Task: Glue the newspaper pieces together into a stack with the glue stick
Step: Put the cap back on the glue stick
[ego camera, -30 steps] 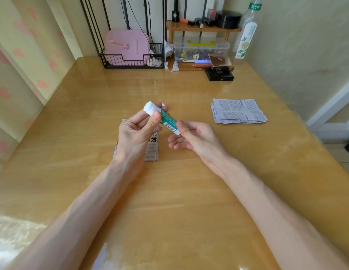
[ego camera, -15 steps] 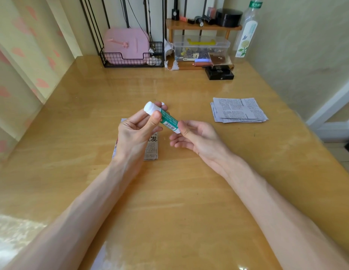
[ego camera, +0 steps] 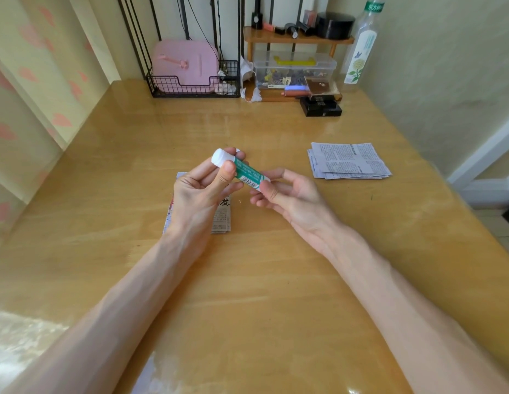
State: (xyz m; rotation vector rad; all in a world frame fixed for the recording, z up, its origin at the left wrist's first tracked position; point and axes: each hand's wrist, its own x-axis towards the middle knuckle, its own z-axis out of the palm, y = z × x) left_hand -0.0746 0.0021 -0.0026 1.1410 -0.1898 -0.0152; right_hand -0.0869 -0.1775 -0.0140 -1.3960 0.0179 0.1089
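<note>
left hand: thumb and fingers wrapped round the white-capped end of the glue stick, held up off the table.
right hand: thumb and fingertips pinching the other end, the one with the barcode. So both hands are on the same stick.
glue stick: just one, green body, white cap on and pointing far-left. It sits tilted between my hands, above the near pile.
paper piles: two. The near pile lies flat on the table right under my left hand. The far pile is well off to the right, fanned out a bit.
table: glossy yellow wood, and both my forearms come in over the near edge.
back row, left to right: one black wire basket with a pink case standing in it, one clear plastic box under a small wooden shelf, one black box in front, and one tall bottle in the far right corner.
hard to tell: my left hand covers most of the near pile, so no sheet count there. The far pile shows a few edges, but I can't count them properly. The bits on the shelf and in the clear box are too small to name, and the bottle top is cut off by the frame.
</note>
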